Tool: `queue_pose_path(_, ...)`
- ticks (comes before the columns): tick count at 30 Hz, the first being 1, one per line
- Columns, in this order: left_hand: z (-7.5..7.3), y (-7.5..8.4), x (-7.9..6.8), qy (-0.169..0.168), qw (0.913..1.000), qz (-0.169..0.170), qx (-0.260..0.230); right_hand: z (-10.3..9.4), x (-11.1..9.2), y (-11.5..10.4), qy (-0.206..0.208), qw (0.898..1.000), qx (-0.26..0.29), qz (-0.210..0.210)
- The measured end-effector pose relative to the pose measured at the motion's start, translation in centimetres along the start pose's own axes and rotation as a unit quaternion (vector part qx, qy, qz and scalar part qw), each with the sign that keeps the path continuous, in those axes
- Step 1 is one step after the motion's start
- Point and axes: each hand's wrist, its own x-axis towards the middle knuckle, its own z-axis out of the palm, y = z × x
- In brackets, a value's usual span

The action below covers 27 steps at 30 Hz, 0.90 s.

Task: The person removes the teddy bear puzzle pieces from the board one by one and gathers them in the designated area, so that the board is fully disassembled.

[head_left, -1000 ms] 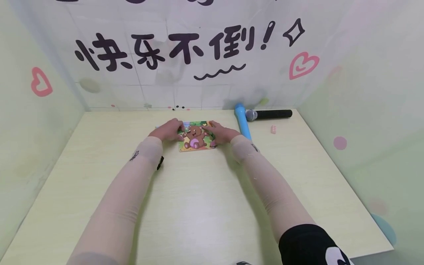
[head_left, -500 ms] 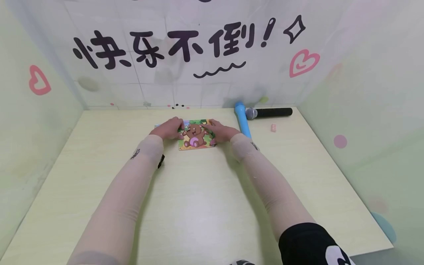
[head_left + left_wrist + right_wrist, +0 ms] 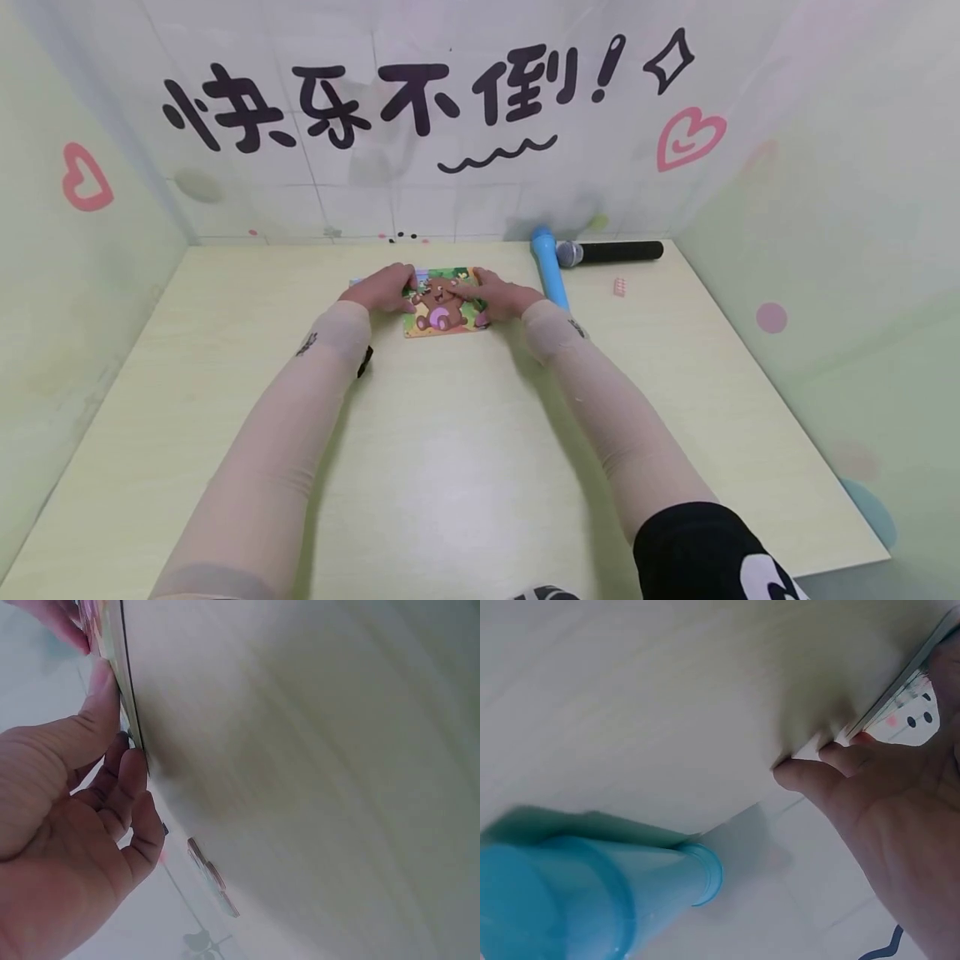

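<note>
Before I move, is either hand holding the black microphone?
No, the black microphone lies near the back wall, while left hand and right hand touch the bear picture.

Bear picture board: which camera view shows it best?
Head: the bear picture board shows its printed face between left hand and right hand, though they cover parts. Both wrist views show it nearly edge-on, cut off by the frame.

Multicoloured card point(image 3: 444, 307), brown bear print point(image 3: 439, 317); black-and-grey microphone point(image 3: 611, 252).
</note>
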Motion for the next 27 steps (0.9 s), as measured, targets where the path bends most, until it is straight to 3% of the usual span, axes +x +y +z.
queue_pose_path(12, -0.1, 0.2, 0.1, 0.000, 1.0000, -0.004, -0.008, 0.1, -0.2, -0.4, -0.009, 1.000, -0.029, 0.008)
queue_pose_path(23, -0.9, -0.9, 0.1, -0.014, 0.9984, 0.047, -0.028, -0.1, -0.3, -0.4, -0.008, 1.000, -0.030, 0.002)
queue_pose_path(27, -0.9, -1.1, 0.2, -0.015, 0.9979, 0.049, -0.039, -0.1, -0.4, -0.4, -0.011, 0.999, -0.037, 0.000)
